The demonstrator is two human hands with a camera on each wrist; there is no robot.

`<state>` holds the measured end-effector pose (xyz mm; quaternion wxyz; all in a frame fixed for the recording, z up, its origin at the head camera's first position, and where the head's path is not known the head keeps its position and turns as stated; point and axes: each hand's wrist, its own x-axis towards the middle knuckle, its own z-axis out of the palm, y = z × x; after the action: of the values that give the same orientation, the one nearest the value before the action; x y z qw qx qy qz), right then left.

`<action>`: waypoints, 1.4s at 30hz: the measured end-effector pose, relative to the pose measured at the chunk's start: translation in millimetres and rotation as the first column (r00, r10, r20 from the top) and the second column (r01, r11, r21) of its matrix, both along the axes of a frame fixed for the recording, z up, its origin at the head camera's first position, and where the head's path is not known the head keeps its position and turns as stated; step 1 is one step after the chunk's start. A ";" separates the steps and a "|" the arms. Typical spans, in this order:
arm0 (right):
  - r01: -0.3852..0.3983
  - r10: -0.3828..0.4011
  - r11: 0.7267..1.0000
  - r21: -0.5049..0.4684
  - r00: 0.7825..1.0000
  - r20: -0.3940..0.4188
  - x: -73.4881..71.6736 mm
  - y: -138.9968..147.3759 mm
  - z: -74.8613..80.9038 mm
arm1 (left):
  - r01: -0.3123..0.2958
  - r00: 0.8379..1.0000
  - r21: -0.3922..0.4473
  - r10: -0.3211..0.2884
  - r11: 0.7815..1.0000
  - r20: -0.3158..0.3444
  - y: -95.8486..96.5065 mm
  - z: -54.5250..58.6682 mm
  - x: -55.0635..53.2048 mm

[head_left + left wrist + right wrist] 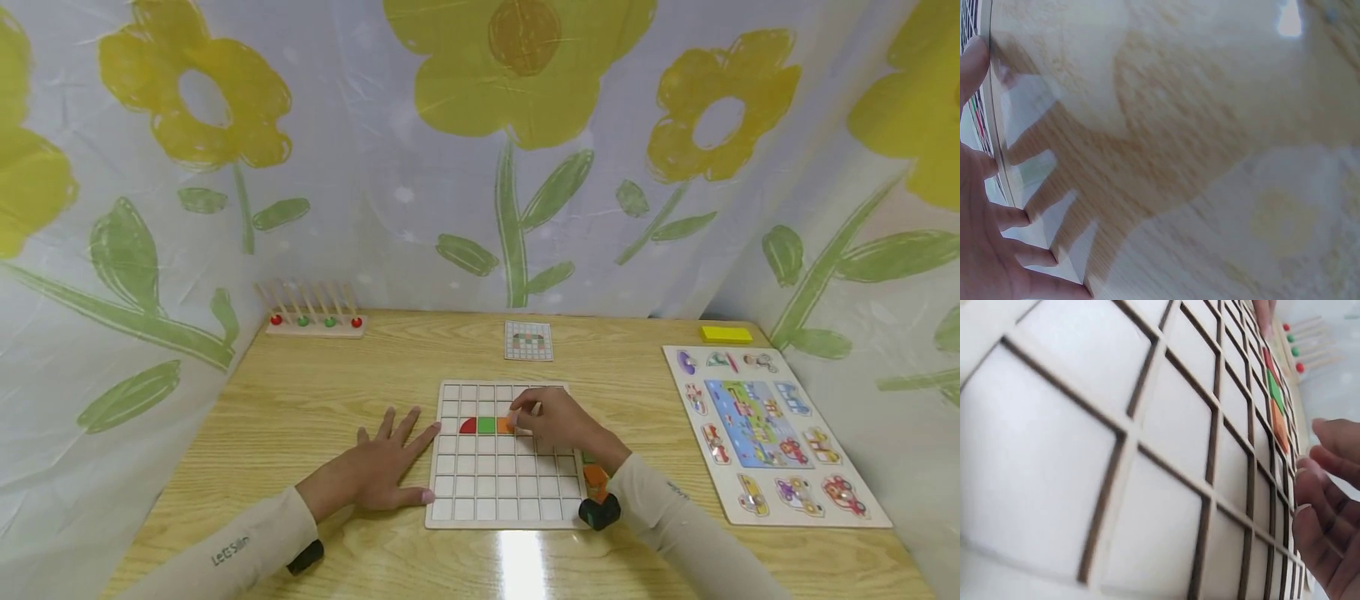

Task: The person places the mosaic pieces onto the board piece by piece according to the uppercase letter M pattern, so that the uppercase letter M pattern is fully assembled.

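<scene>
A wooden grid board (pixel 486 486) with white square cells lies flat on the table. In one row of it sit a red quarter-round tile (pixel 468 426), a green square tile (pixel 486 426) and an orange tile (pixel 504 425), side by side. My right hand (pixel 558 421) is over the board with bent fingertips at the orange tile's right side; the right wrist view shows nothing between thumb and fingers (pixel 1310 487). Spread flat, my left hand (pixel 386 465) rests on the table, thumb and a fingertip at the board's left edge.
Loose orange and green pieces (pixel 596 479) lie by the board's right edge, partly hidden by the right forearm. A pattern card (pixel 528 341) lies behind the board. Farther out are a peg stand (pixel 315 331), a picture puzzle (pixel 810 515) and a yellow block (pixel 726 334).
</scene>
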<state>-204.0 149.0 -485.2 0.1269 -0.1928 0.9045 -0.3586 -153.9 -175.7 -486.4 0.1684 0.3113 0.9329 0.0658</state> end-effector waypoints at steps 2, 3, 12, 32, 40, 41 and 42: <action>0.007 -0.007 1.000 -0.021 1.000 -0.002 -1.3 5.1 1.6 | 0.002 1.000 0.002 -0.002 1.000 -0.004 0.0 -0.5 -0.3; 0.008 -0.008 0.999 -0.033 1.000 -0.004 -1.7 7.9 2.5 | 0.003 1.000 0.003 -0.003 1.000 -0.005 0.0 -0.6 -0.3; -0.018 0.016 0.998 -0.065 1.000 -0.025 -1.1 36.1 9.3 | 0.003 1.000 0.008 -0.003 1.000 -0.003 -0.5 -2.5 -0.8; -0.054 0.052 0.995 -0.084 0.998 -0.032 19.5 106.4 -0.6 | 0.000 1.000 0.021 0.000 1.000 0.004 -0.6 -0.6 0.3; -0.072 0.069 0.996 -0.056 0.995 -0.066 33.6 129.9 -3.3 | 0.010 1.000 0.028 -0.010 1.000 -0.001 -1.0 0.7 1.1; -0.073 0.070 0.996 -0.046 0.995 -0.073 34.9 132.0 -4.0 | 0.012 1.000 0.030 -0.012 0.999 -0.003 -1.2 0.7 1.0; -0.069 0.066 0.997 -0.036 0.995 -0.073 36.2 133.6 -4.7 | 0.014 1.000 0.028 -0.014 1.000 -0.004 -1.3 0.6 0.8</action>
<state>-167.8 282.6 -489.9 0.1026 -0.2383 0.8944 -0.3643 -153.1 -177.0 -485.8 0.1627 0.3201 0.9301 0.0770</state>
